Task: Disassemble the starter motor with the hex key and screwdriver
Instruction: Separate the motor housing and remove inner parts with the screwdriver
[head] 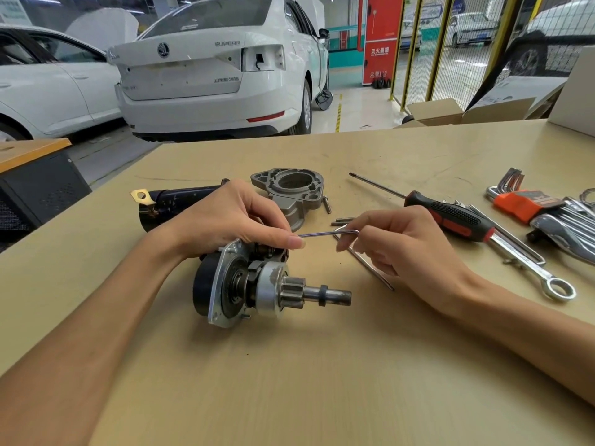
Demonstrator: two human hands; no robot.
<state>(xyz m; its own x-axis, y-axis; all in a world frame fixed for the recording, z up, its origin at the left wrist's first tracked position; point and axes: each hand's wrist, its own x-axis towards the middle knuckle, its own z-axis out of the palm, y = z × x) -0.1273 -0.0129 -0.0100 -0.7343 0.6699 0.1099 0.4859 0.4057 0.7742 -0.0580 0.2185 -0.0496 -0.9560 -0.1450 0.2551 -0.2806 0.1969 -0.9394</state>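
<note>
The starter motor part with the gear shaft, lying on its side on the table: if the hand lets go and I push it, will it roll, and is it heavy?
The starter motor part is probably heavy for its size: it looks all metal. Its flat mounting plate would likely stop a full roll; it may rock instead. The left hand rests on it.
</note>
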